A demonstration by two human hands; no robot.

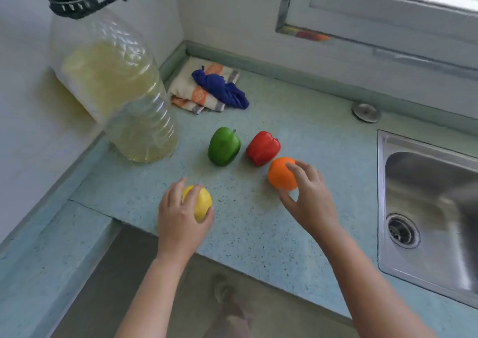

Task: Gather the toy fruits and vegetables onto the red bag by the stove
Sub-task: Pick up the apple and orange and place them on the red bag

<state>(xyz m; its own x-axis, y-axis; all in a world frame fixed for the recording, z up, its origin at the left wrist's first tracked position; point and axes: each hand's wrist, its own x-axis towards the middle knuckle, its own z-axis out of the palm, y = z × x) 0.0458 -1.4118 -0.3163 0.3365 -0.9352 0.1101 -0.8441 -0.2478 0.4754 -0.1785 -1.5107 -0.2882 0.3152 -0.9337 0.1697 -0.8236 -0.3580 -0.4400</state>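
Four toys lie on the speckled blue counter (248, 224). My left hand (181, 216) wraps over a yellow lemon (200, 203) near the counter's front edge. An orange (280, 173) sits to the right, with my right hand (309, 195) curled around its right side, fingers touching it. Behind them a green bell pepper (223, 146) and a red bell pepper (262, 147) lie side by side, untouched. No red bag or stove is in view.
A large plastic bottle of yellowish oil (121, 89) stands at the left against the wall. Folded cloths with a blue rag (209, 89) fill the back corner. A steel sink (429, 208) lies at the right, a window above.
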